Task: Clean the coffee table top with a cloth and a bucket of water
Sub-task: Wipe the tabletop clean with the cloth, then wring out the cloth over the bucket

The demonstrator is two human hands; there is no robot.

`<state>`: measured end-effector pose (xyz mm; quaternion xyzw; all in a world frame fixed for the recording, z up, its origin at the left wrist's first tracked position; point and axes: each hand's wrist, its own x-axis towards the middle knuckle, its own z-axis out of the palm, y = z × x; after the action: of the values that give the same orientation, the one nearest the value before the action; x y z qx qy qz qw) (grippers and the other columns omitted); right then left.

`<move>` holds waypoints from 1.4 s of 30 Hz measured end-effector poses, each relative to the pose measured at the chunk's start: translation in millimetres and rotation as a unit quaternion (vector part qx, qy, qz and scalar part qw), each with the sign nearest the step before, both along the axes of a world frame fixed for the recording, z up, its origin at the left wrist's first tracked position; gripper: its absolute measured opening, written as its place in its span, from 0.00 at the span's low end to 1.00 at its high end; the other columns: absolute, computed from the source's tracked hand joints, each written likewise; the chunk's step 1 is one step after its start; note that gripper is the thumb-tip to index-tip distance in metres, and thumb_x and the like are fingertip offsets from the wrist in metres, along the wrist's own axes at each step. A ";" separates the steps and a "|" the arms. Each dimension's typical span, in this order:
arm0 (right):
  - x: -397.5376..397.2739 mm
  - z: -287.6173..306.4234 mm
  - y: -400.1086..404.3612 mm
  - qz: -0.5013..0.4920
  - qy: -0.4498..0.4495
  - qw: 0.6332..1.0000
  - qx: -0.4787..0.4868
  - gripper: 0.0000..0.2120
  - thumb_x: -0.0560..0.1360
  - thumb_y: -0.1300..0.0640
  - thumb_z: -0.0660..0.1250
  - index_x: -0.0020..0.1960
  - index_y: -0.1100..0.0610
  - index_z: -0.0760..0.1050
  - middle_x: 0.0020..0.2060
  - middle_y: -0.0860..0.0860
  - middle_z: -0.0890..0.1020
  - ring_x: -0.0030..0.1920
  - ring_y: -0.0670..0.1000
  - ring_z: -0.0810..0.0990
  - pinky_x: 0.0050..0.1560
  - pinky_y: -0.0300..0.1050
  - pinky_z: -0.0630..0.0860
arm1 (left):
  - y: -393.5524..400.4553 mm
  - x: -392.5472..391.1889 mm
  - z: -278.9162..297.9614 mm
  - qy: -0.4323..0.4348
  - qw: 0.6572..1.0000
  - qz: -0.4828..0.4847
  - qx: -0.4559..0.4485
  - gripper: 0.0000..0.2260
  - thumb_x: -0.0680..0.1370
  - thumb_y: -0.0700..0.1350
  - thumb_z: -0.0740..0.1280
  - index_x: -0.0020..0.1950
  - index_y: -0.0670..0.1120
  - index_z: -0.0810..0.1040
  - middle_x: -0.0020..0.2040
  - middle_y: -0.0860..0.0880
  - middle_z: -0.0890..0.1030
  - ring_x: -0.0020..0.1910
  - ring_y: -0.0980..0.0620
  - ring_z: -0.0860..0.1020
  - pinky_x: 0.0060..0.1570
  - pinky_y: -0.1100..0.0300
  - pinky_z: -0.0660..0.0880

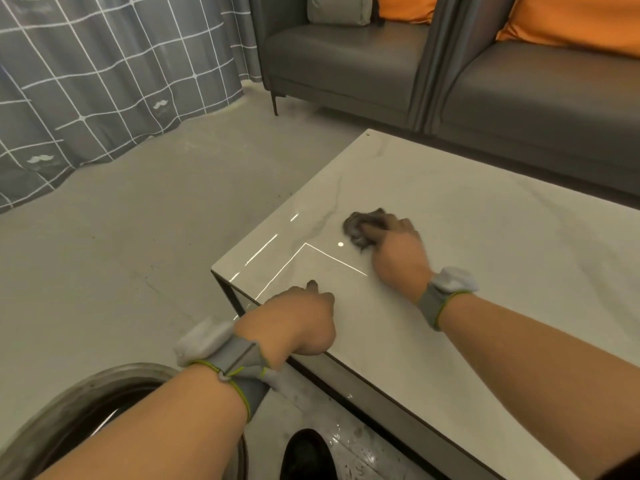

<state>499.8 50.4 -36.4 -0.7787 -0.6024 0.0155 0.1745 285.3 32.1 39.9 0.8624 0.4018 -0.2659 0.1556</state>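
The coffee table [485, 244] has a glossy white marble-look top and a dark frame. Near its left end my right hand [398, 251] grips a bunched grey cloth [363, 226] and holds it down on the top. At the table's near corner my left hand [298, 323] rests on the surface with its fingers curled under, holding nothing. A round metal bucket [86, 403] stands on the floor at the lower left, partly hidden under my left forearm. Its inside is dark and I cannot tell whether water is in it.
A grey sofa [346, 64] with orange cushions [581, 22] runs along the far side of the table. A grey checked curtain [86, 81] hangs at the left. Bare concrete floor [138, 237] lies between the curtain and the table. A dark shoe [306, 455] shows below the table's edge.
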 end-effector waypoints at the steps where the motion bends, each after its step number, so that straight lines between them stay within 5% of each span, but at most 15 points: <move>1: -13.0 -0.4 -8.2 0.030 0.003 1.000 -0.003 0.23 0.72 0.54 0.55 0.63 0.44 0.80 0.65 0.52 0.77 0.54 0.62 0.73 0.55 0.53 0.74 | 0.7 -3.7 0.2 -0.013 1.000 0.007 0.003 0.23 0.79 0.41 0.54 0.75 0.42 0.62 0.81 0.41 0.49 0.74 0.39 0.63 0.70 0.48 0.66; 7: -75.3 0.9 -69.8 0.140 0.016 0.990 0.020 0.22 0.70 0.59 0.60 0.61 0.45 0.80 0.63 0.52 0.77 0.49 0.60 0.74 0.50 0.51 0.75 | 4.0 -37.0 -2.3 -0.037 0.996 0.054 0.058 0.14 0.78 0.47 0.60 0.61 0.43 0.69 0.63 0.43 0.71 0.61 0.40 0.73 0.59 0.49 0.73; 11: -115.5 4.1 -114.8 0.175 0.028 0.984 -0.005 0.22 0.72 0.57 0.57 0.63 0.45 0.78 0.63 0.50 0.76 0.49 0.57 0.73 0.50 0.52 0.75 | -3.6 -58.8 1.9 -0.070 0.994 0.079 0.033 0.25 0.74 0.51 0.65 0.69 0.46 0.68 0.66 0.45 0.73 0.63 0.43 0.74 0.60 0.50 0.74; 16: -153.5 21.9 -139.9 0.176 0.174 0.967 -0.055 0.29 0.71 0.58 0.52 0.68 0.42 0.76 0.60 0.49 0.77 0.54 0.55 0.73 0.56 0.48 0.74 | -16.6 -83.9 19.2 -0.056 0.995 0.067 -0.042 0.32 0.70 0.53 0.72 0.73 0.54 0.69 0.64 0.49 0.78 0.58 0.48 0.78 0.59 0.52 0.76; 20: -182.7 41.1 -139.3 0.139 0.317 0.934 -0.093 0.21 0.75 0.61 0.60 0.64 0.48 0.78 0.58 0.48 0.75 0.54 0.50 0.77 0.53 0.34 0.73 | -22.4 -116.9 36.1 -0.101 0.988 0.089 -0.079 0.28 0.68 0.51 0.75 0.68 0.57 0.74 0.59 0.54 0.79 0.56 0.52 0.78 0.59 0.53 0.76; 22: -194.7 53.9 -134.3 0.116 0.401 0.902 -0.110 0.16 0.74 0.58 0.65 0.59 0.48 0.79 0.55 0.49 0.79 0.50 0.48 0.80 0.50 0.36 0.76 | -26.0 -137.7 36.5 -0.155 0.978 0.106 -0.090 0.24 0.67 0.52 0.75 0.61 0.58 0.76 0.52 0.56 0.81 0.51 0.53 0.80 0.54 0.53 0.78; 25: -207.0 66.4 -126.9 0.109 0.507 0.844 -0.138 0.11 0.73 0.55 0.68 0.54 0.48 0.80 0.45 0.52 0.85 0.35 0.48 0.81 0.32 0.41 0.76 | -34.6 -171.5 23.8 -0.237 0.954 0.160 -0.092 0.21 0.64 0.56 0.74 0.56 0.58 0.78 0.47 0.56 0.83 0.47 0.56 0.81 0.52 0.53 0.79; 29: -215.9 54.7 -114.1 0.059 0.656 0.718 -0.226 0.13 0.77 0.60 0.69 0.60 0.60 0.79 0.54 0.66 0.83 0.51 0.66 0.83 0.45 0.55 0.82 | -50.8 -208.5 -5.7 -0.359 0.888 0.276 -0.082 0.13 0.69 0.52 0.73 0.52 0.58 0.80 0.46 0.56 0.84 0.45 0.59 0.82 0.48 0.58 0.80; 33: -219.0 29.7 -110.2 -0.034 0.742 0.599 -0.300 0.18 0.78 0.53 0.68 0.64 0.63 0.76 0.59 0.64 0.80 0.56 0.62 0.80 0.54 0.60 0.79 | -75.1 -225.7 -33.1 -0.444 0.793 0.399 -0.123 0.07 0.74 0.43 0.73 0.50 0.52 0.81 0.44 0.50 0.86 0.43 0.54 0.84 0.45 0.58 0.79; 35: -225.9 13.6 -106.2 -0.034 0.726 0.602 -0.332 0.17 0.78 0.55 0.68 0.63 0.63 0.75 0.57 0.62 0.82 0.57 0.61 0.80 0.60 0.61 0.76 | -86.4 -235.4 -50.6 -0.467 0.747 0.451 -0.142 0.07 0.76 0.43 0.72 0.53 0.50 0.81 0.45 0.50 0.86 0.45 0.52 0.85 0.45 0.59 0.80; 39: -231.3 -0.7 -98.0 0.005 0.594 0.721 -0.357 0.16 0.74 0.57 0.73 0.61 0.57 0.79 0.55 0.59 0.85 0.58 0.60 0.82 0.64 0.60 0.76 | -98.5 -236.5 -65.4 -0.506 0.679 0.512 -0.142 0.06 0.79 0.43 0.69 0.55 0.48 0.81 0.47 0.49 0.87 0.45 0.53 0.86 0.44 0.60 0.80; 42: -242.6 0.2 -84.3 0.015 0.561 0.761 -0.324 0.13 0.74 0.54 0.73 0.57 0.58 0.81 0.52 0.59 0.85 0.54 0.60 0.84 0.57 0.55 0.81 | -98.8 -239.3 -75.3 -0.513 0.649 0.547 -0.127 0.06 0.80 0.46 0.68 0.54 0.48 0.82 0.47 0.49 0.87 0.46 0.52 0.85 0.51 0.55 0.81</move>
<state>257.2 -34.0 -36.2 -0.6318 -0.3671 0.6469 0.2182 46.0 -66.7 -35.5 0.4570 0.6188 0.3044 0.5618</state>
